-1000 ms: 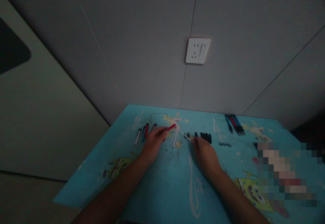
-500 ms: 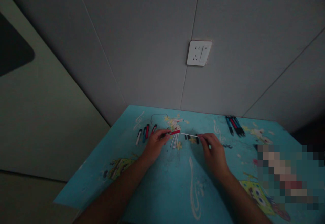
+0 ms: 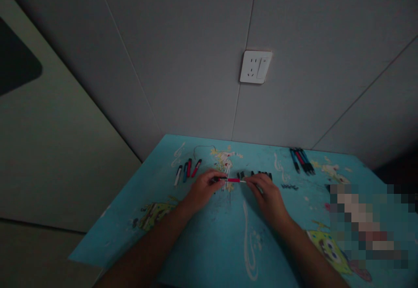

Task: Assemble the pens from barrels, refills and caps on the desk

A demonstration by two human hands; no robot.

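Observation:
My left hand (image 3: 205, 188) is closed around the dark end of a red pen barrel (image 3: 234, 180), held level above the table. Out of the barrel's right end sticks a thin white pen refill (image 3: 243, 181), pinched by the fingertips of my right hand (image 3: 266, 192). Most of the refill's length is inside the barrel. Under and behind my left fingers lie several white refills (image 3: 227, 168), partly hidden. To the left are several pen barrels, among them a white one (image 3: 178, 176) and a red one (image 3: 189, 168). Small black pen parts (image 3: 266, 175) lie behind my right hand.
Several blue, red and black pens (image 3: 302, 160) lie side by side at the back right. Small dark springs or clips (image 3: 289, 187) rest right of my right hand. The blue patterned table (image 3: 209, 244) meets a grey wall with a socket (image 3: 256, 66).
My right hand has moved left, and the refill has slid into the red barrel, leaving only a short end out. Both hands sit slightly lower, and the barrel has shifted right.

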